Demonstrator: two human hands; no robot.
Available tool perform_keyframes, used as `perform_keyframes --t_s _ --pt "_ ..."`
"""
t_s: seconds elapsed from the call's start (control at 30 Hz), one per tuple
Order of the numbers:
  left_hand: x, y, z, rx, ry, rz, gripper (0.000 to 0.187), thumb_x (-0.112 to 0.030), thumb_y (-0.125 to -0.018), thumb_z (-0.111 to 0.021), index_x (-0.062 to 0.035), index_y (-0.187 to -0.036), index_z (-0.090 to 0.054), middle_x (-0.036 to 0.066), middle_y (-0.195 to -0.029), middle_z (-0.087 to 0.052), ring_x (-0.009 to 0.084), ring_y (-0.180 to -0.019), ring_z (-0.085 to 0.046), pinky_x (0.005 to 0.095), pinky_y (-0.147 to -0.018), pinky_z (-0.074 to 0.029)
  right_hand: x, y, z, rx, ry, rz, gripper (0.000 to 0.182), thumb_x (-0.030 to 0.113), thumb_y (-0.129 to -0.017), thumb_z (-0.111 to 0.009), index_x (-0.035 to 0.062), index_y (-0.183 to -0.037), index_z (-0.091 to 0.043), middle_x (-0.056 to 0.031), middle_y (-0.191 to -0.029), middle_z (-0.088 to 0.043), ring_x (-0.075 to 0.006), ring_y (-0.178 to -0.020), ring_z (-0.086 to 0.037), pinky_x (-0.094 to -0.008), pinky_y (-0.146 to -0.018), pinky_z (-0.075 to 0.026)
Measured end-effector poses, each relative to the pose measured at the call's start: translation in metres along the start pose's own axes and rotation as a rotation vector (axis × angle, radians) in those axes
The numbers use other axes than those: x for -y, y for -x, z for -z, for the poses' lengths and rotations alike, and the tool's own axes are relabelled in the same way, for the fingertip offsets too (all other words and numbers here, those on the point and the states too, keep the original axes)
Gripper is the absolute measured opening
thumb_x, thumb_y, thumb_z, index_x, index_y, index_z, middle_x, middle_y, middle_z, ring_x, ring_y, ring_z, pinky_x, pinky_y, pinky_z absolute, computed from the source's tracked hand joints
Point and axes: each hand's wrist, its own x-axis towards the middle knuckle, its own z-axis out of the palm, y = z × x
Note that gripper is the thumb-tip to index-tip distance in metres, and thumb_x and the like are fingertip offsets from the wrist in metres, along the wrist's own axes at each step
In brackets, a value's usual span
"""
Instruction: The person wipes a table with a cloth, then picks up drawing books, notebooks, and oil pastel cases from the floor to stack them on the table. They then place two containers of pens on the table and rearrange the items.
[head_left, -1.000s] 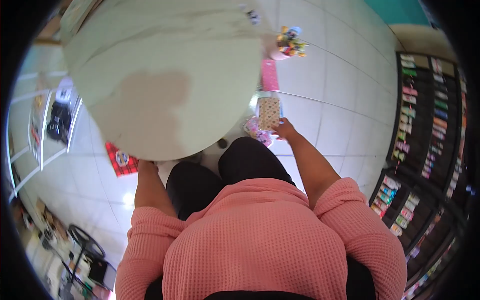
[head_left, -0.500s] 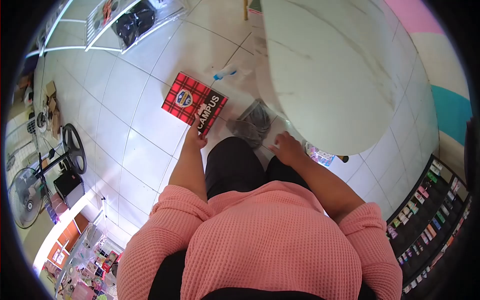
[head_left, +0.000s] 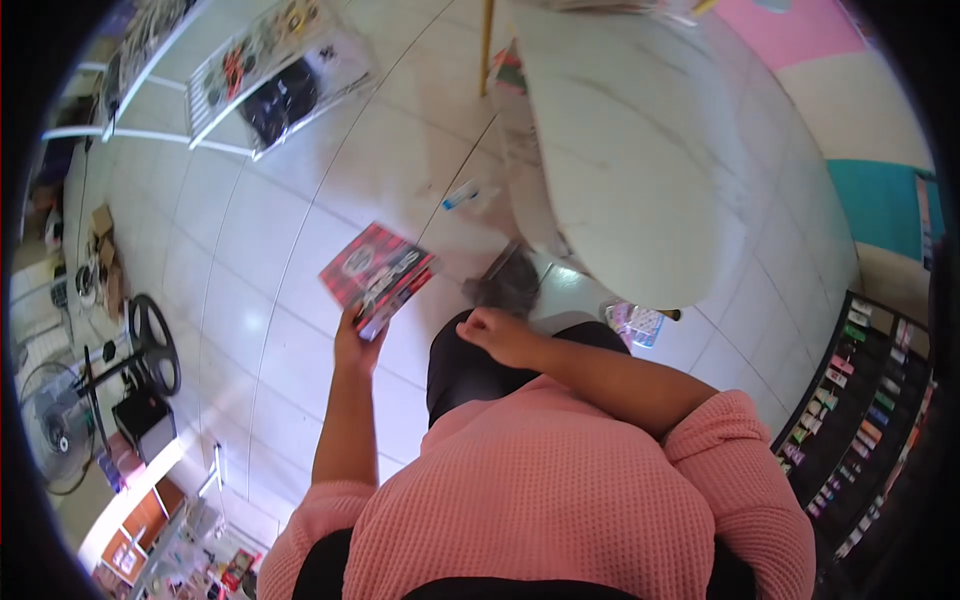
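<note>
A red plaid box [head_left: 372, 268] with CAMPUS printed across its cover is tilted up, its thick printed side showing. My left hand [head_left: 359, 342] grips it by the near end, thumb on the cover and the other fingers mostly hidden. Over my dark-trousered thigh, my right hand [head_left: 490, 335] is closed with the fingers curled in, and nothing shows in it. Just beyond that hand lies a dark grey plastic bag [head_left: 510, 282] on the floor. A small blue-and-white item [head_left: 462, 194] in clear wrapping rests farther off on the tiles.
A marble-patterned table [head_left: 640, 170] with a rounded end stands at front right. Under its edge is a colourful packet [head_left: 638, 322]. White wire racks [head_left: 220, 135] are at upper left, a fan [head_left: 62, 420] at left, and a dark display shelf [head_left: 850, 420] at right.
The red plaid box has come nearer and tilted up in my left hand. My right hand has moved left, from beside the table to over my thigh, its fingers now curled. The view has shifted slightly.
</note>
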Motion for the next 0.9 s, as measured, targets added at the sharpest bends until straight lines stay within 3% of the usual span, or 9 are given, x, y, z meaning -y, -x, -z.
perform_keyframes --t_s 0.13,0.2,0.3,0.43,0.53,0.7,0.77,0.83,0.9 --pt "-0.033 0.076 -0.027 0.089 -0.079 -0.074 0.035 -0.012 -0.09 -0.054 0.004 -0.121 -0.049 0.017 -0.115 -0.061 0.0286 -0.104 -0.061 0.0401 -0.094 -0.05 0.042 0.034 0.02 0.099 -0.053 -0.011 0.053 0.051 -0.093 -0.052 -0.001 -0.099 -0.06 -0.0145 -0.098 -0.063 -0.0206 -0.091 -0.06 -0.0347 -0.077 -0.048" --pt "-0.049 0.11 -0.049 0.202 -0.208 -0.236 0.038 -0.009 -0.089 -0.053 0.0043 -0.125 -0.047 0.017 -0.118 -0.06 0.028 -0.107 -0.061 0.0392 -0.095 -0.049 0.06 0.051 0.035 0.22 -0.286 0.014 0.059 0.054 -0.094 -0.05 -0.0011 -0.114 -0.052 -0.0124 -0.109 -0.06 -0.0199 -0.098 -0.058 -0.0349 -0.082 -0.048" --pt "-0.071 0.158 -0.102 0.406 -0.474 -0.404 0.052 -0.009 -0.087 -0.054 0.005 -0.134 -0.039 0.017 -0.125 -0.055 0.027 -0.111 -0.059 0.0398 -0.096 -0.048 0.09 0.072 0.063 0.112 -0.425 0.178 0.064 0.052 -0.095 -0.05 -0.0004 -0.129 -0.041 -0.0121 -0.12 -0.055 -0.0208 -0.109 -0.054 -0.0322 -0.089 -0.046" --pt "-0.056 0.184 -0.162 0.558 -0.632 -0.354 0.066 -0.012 -0.077 -0.067 0.0017 -0.135 -0.039 0.014 -0.123 -0.057 0.0238 -0.109 -0.059 0.037 -0.097 -0.047 0.122 0.104 0.091 0.036 -0.661 0.394 0.07 0.049 -0.094 -0.054 -0.0018 -0.138 -0.033 -0.0117 -0.124 -0.052 -0.0196 -0.117 -0.05 -0.0294 -0.096 -0.042" --pt "-0.013 0.176 -0.192 0.731 -0.689 -0.281 0.069 -0.012 -0.083 -0.068 -0.0007 -0.14 -0.031 0.013 -0.129 -0.052 0.0222 -0.114 -0.055 0.0387 -0.097 -0.046 0.114 0.117 0.106 -0.213 -0.541 0.625 0.073 0.038 -0.091 -0.062 -0.0028 -0.141 -0.028 -0.0122 -0.126 -0.051 -0.0189 -0.119 -0.049 -0.0293 -0.099 -0.04" --pt "0.031 0.173 -0.264 0.83 -0.754 -0.158 0.06 -0.007 -0.089 -0.059 0.001 -0.142 -0.03 0.013 -0.13 -0.052 0.0199 -0.114 -0.055 0.0341 -0.099 -0.043 0.076 0.155 0.149 -0.584 -0.379 0.46 0.069 0.016 -0.088 -0.065 -0.0046 -0.141 -0.027 -0.0134 -0.126 -0.052 -0.018 -0.115 -0.051 -0.0317 -0.099 -0.04" --pt "0.043 0.165 -0.289 0.853 -0.976 -0.284 0.055 -0.01 -0.091 -0.058 0.0011 -0.14 -0.034 0.011 -0.126 -0.054 0.0177 -0.112 -0.055 0.0318 -0.098 -0.043 0.066 0.155 0.165 -0.692 -0.345 0.511 0.067 0.016 -0.088 -0.065 -0.0047 -0.141 -0.028 -0.0129 -0.125 -0.053 -0.0177 -0.114 -0.052 -0.0316 -0.098 -0.041" --pt "0.073 0.139 -0.325 0.806 -0.798 -0.407 0.051 -0.015 -0.092 -0.059 0.0006 -0.137 -0.04 0.009 -0.122 -0.058 0.0159 -0.109 -0.056 0.0296 -0.095 -0.043 0.064 0.147 0.191 -0.789 -0.305 0.566 0.066 0.016 -0.089 -0.064 -0.0049 -0.14 -0.029 -0.0124 -0.124 -0.054 -0.0174 -0.113 -0.053 -0.0315 -0.098 -0.042" --pt "0.087 0.116 -0.35 0.718 -0.911 -0.744 0.042 -0.019 -0.093 -0.058 0.0012 -0.128 -0.049 0.01 -0.118 -0.061 0.0153 -0.106 -0.058 0.0293 -0.092 -0.044 0.07 0.133 0.215 -0.873 -0.192 0.63 0.061 0.019 -0.089 -0.064 -0.0054 -0.137 -0.035 -0.0144 -0.121 -0.056 -0.0196 -0.111 -0.055 -0.032 -0.095 -0.043"
